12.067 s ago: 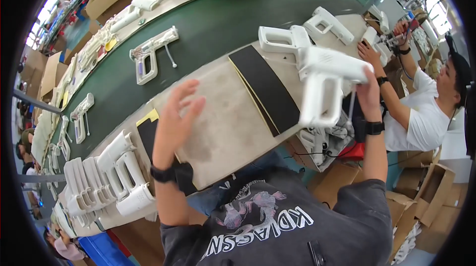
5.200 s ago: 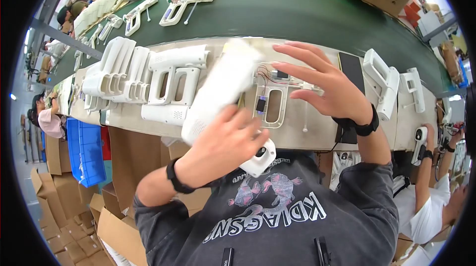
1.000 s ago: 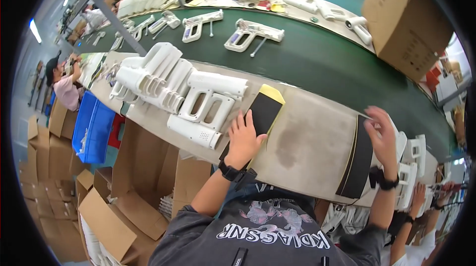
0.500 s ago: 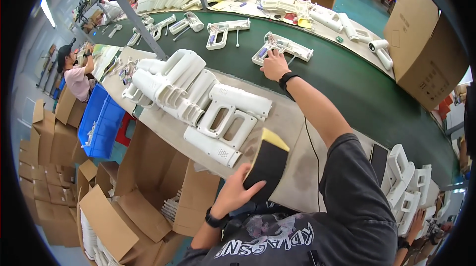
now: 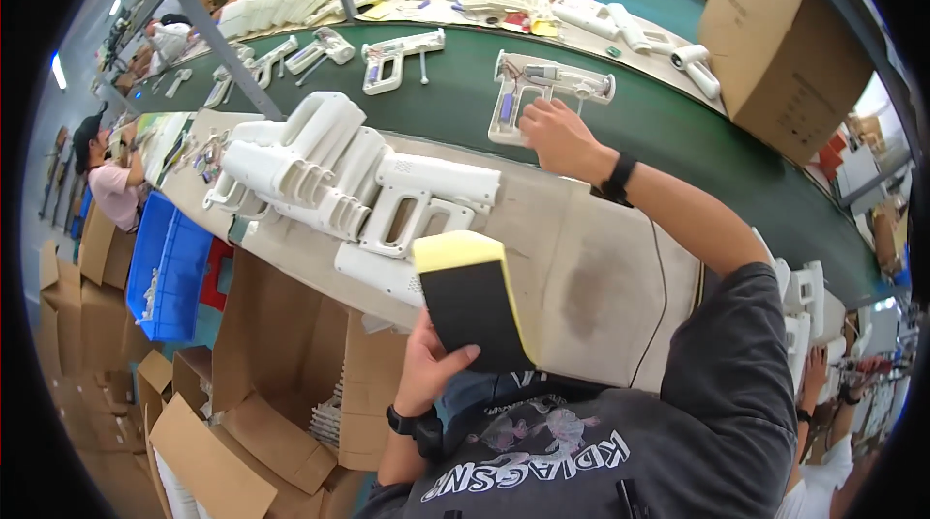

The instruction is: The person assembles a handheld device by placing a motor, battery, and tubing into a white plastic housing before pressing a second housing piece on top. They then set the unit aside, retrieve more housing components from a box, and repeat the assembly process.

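My left hand (image 5: pixel 433 364) is closed around the lower left edge of a flat black pad (image 5: pixel 470 316) with a yellow top edge, held upright over the near edge of the worktable. At the green conveyor belt, my right hand (image 5: pixel 567 139) is on the near side of a white gun-shaped plastic housing (image 5: pixel 513 74), fingers curled at its edge. This half shell lies with its inside up, showing a purple cylinder (image 5: pixel 507 107), a motor-like metal part and wires. Part of the grip side is hidden by my fingers.
White closed housings (image 5: pixel 387 199) are piled on the worktable (image 5: pixel 591 277) to the left. More open housings (image 5: pixel 402 59) lie along the conveyor belt (image 5: pixel 455 112). A thin black cable (image 5: pixel 662 306) crosses the table. Cartons (image 5: pixel 281 364) and a blue bin (image 5: pixel 172 267) stand at left; co-workers are nearby.
The white housing has turned and shifted right relative to the other housings, with my right hand on it. My left hand has tilted the pad more upright. The view has swung right.
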`<action>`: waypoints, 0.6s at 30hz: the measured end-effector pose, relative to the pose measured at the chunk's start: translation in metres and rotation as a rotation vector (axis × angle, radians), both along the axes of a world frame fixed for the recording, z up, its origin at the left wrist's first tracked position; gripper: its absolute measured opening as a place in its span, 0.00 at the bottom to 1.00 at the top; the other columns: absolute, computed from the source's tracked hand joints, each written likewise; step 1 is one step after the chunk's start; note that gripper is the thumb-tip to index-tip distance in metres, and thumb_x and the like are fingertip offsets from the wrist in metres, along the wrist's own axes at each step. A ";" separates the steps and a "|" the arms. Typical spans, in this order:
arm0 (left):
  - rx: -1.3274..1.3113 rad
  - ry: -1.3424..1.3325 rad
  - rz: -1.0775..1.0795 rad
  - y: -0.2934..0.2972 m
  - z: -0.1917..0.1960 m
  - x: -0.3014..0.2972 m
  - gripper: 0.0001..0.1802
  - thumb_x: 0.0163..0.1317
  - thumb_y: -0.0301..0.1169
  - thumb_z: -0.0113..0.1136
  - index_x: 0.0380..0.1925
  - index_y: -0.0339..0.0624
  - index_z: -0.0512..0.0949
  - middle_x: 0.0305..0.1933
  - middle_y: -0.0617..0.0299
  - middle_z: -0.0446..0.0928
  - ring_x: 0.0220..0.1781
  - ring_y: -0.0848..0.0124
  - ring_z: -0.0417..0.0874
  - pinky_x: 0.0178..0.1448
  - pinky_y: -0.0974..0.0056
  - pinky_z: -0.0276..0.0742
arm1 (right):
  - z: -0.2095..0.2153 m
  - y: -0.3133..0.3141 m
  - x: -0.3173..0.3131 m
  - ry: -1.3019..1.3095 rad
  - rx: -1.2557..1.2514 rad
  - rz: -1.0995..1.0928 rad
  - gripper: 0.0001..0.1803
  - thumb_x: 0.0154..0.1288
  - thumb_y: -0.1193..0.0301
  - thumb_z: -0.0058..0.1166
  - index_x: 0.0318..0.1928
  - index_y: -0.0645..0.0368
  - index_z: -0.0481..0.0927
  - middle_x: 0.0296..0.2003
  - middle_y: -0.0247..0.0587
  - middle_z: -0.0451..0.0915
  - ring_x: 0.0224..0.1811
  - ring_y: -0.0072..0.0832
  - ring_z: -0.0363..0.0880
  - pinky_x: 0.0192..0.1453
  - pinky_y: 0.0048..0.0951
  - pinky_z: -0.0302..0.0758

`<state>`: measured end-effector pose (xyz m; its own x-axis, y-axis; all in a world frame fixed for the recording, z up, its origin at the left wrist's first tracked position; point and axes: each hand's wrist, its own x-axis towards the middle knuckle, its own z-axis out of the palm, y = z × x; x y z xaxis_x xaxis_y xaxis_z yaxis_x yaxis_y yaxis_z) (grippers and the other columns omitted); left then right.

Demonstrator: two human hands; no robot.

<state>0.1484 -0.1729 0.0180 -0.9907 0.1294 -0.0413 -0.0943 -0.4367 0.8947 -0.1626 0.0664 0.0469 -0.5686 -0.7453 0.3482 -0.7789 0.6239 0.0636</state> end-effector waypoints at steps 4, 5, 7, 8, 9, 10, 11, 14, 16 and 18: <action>0.143 -0.076 0.067 -0.003 -0.009 -0.004 0.24 0.68 0.20 0.64 0.64 0.34 0.74 0.62 0.55 0.80 0.64 0.68 0.80 0.69 0.62 0.74 | 0.032 0.034 0.105 0.008 0.135 0.022 0.05 0.57 0.73 0.61 0.32 0.57 0.78 0.37 0.39 0.75 0.49 0.37 0.73 0.53 0.38 0.71; 0.160 -0.115 0.089 -0.004 -0.011 -0.006 0.22 0.70 0.22 0.62 0.63 0.33 0.75 0.62 0.55 0.81 0.62 0.68 0.81 0.68 0.62 0.75 | 0.032 0.040 0.127 -0.001 0.147 0.023 0.06 0.55 0.73 0.60 0.32 0.58 0.77 0.37 0.40 0.75 0.48 0.37 0.73 0.53 0.37 0.70; 0.176 -0.164 0.142 -0.002 -0.010 -0.010 0.16 0.74 0.24 0.58 0.59 0.31 0.78 0.58 0.54 0.84 0.57 0.68 0.84 0.63 0.63 0.79 | 0.028 0.050 0.169 -0.027 0.157 0.006 0.06 0.53 0.74 0.59 0.32 0.59 0.77 0.37 0.40 0.75 0.47 0.37 0.73 0.52 0.36 0.70; 0.173 -0.179 0.123 -0.003 -0.009 -0.011 0.16 0.74 0.24 0.58 0.59 0.31 0.78 0.58 0.54 0.84 0.57 0.68 0.84 0.63 0.63 0.79 | 0.025 0.054 0.187 -0.070 0.175 0.003 0.07 0.51 0.74 0.59 0.32 0.59 0.77 0.37 0.40 0.75 0.46 0.36 0.73 0.53 0.35 0.70; 0.178 -0.161 0.086 -0.005 -0.008 -0.013 0.16 0.74 0.24 0.58 0.59 0.30 0.79 0.57 0.53 0.84 0.56 0.68 0.85 0.62 0.64 0.81 | 0.021 0.059 0.204 -0.112 0.190 -0.004 0.08 0.49 0.74 0.59 0.32 0.60 0.77 0.37 0.39 0.75 0.46 0.36 0.73 0.53 0.34 0.70; 0.182 -0.143 0.050 -0.005 -0.007 -0.014 0.15 0.74 0.24 0.58 0.58 0.30 0.79 0.56 0.52 0.84 0.54 0.67 0.86 0.60 0.64 0.82 | 0.013 0.063 0.218 -0.125 0.185 -0.025 0.08 0.49 0.74 0.59 0.32 0.60 0.77 0.37 0.39 0.75 0.46 0.36 0.73 0.53 0.34 0.70; 0.204 -0.148 0.078 -0.002 -0.007 -0.013 0.14 0.73 0.23 0.57 0.56 0.29 0.80 0.54 0.50 0.85 0.51 0.66 0.88 0.57 0.64 0.84 | 0.003 0.067 0.230 -0.136 0.176 -0.025 0.08 0.49 0.74 0.58 0.32 0.60 0.77 0.36 0.39 0.75 0.45 0.35 0.73 0.53 0.34 0.70; 0.219 -0.119 0.052 -0.001 -0.016 -0.012 0.17 0.73 0.27 0.55 0.58 0.29 0.77 0.56 0.49 0.84 0.54 0.63 0.88 0.60 0.60 0.84 | -0.015 0.070 0.262 -0.180 0.187 -0.058 0.09 0.48 0.74 0.58 0.33 0.60 0.77 0.36 0.38 0.75 0.45 0.34 0.73 0.53 0.32 0.70; 0.224 -0.140 0.038 0.006 -0.016 -0.011 0.17 0.73 0.27 0.55 0.58 0.28 0.77 0.57 0.48 0.84 0.54 0.62 0.88 0.61 0.60 0.84 | -0.028 0.072 0.276 -0.231 0.210 -0.083 0.09 0.49 0.73 0.58 0.33 0.60 0.77 0.36 0.38 0.75 0.45 0.34 0.73 0.53 0.32 0.70; 0.232 -0.158 0.030 0.013 -0.012 -0.009 0.18 0.73 0.27 0.54 0.58 0.28 0.77 0.57 0.48 0.83 0.55 0.62 0.88 0.61 0.60 0.84 | -0.043 0.070 0.287 -0.228 0.158 -0.074 0.10 0.48 0.72 0.59 0.33 0.60 0.77 0.36 0.38 0.75 0.45 0.34 0.73 0.53 0.32 0.70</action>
